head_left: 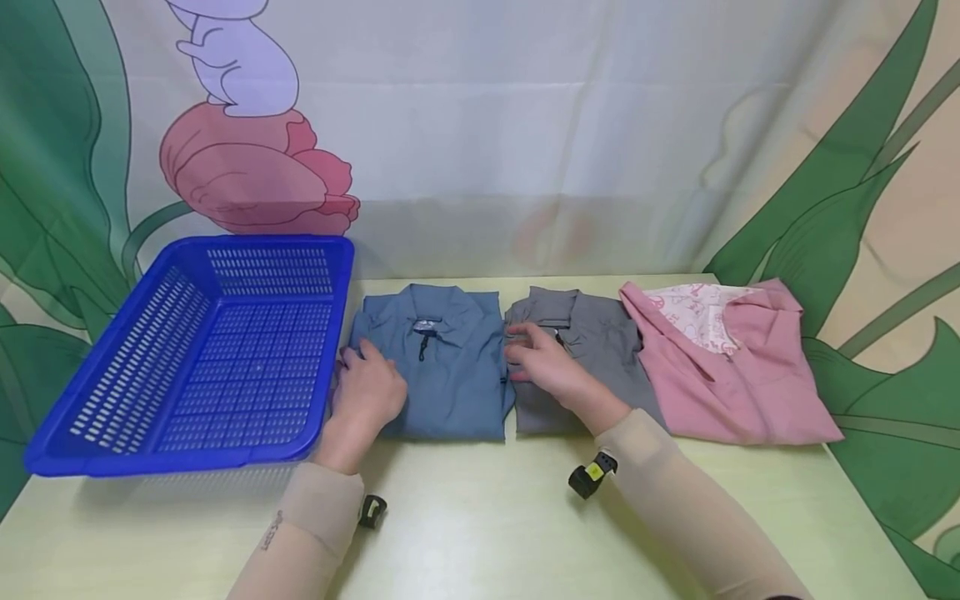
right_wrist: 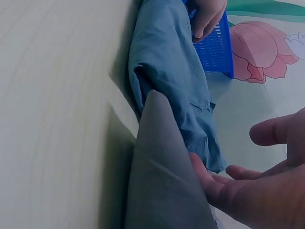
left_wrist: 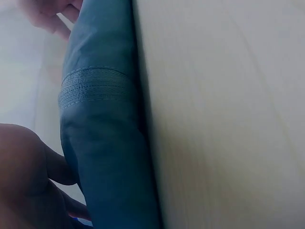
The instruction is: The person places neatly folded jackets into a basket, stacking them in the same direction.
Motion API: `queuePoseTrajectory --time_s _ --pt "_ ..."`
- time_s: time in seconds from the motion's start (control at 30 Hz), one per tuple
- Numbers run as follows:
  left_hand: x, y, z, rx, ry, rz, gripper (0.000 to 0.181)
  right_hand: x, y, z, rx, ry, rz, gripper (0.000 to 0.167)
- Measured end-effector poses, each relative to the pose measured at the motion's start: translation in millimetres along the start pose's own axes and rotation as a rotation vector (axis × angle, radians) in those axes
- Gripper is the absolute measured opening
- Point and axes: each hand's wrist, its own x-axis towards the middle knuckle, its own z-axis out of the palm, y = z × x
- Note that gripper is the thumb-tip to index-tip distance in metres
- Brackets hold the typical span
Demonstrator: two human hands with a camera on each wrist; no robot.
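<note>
A folded blue garment [head_left: 450, 375] lies flat with a black zip pull at its collar. My left hand [head_left: 370, 390] is at its left edge, fingers loosely bent; the left wrist view shows that hand [left_wrist: 24, 176] against the blue fabric [left_wrist: 109, 157]. Over the seam between the blue garment and a folded grey garment [head_left: 600, 350], my right hand [head_left: 551, 367] is spread. In the right wrist view the right hand [right_wrist: 267, 181] has thumb and fingers apart, fingertips by the grey fabric [right_wrist: 162, 181] and the blue one [right_wrist: 167, 52]. Fingertip contact is partly hidden.
A blue plastic basket [head_left: 255, 375] with nothing in it stands at the left, its right rim beside my left hand. A folded pink garment [head_left: 742, 383] lies at the right, touching the grey one. Behind the table [head_left: 480, 517] hangs a printed curtain [head_left: 480, 133].
</note>
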Motion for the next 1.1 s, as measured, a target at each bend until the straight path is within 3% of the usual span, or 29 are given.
queuePoseTrajectory --time_s 0.2,0.53,0.7,0.93,1.1 --pt "1.7 -1.0 1.9 0.019 0.017 -0.008 0.065 3.8 1 -1 -0.046 0.008 0.025 0.052" --pt "4.0 -3.5 2.7 0.028 0.072 0.032 0.064 5.2 -6 7 -0.238 -0.008 0.068 0.05" --pt "4.6 -3.5 0.5 0.026 0.091 0.037 0.065 8.9 -7 11 -0.148 -0.017 0.081 0.048" --pt "5.7 -5.6 -0.4 0.018 0.063 0.01 0.067 10.5 -8 17 -0.067 -0.004 0.096 0.051" --pt "5.9 -6.5 0.3 0.006 0.059 0.018 0.067 8.8 -10 21 0.08 -0.001 0.154 0.056"
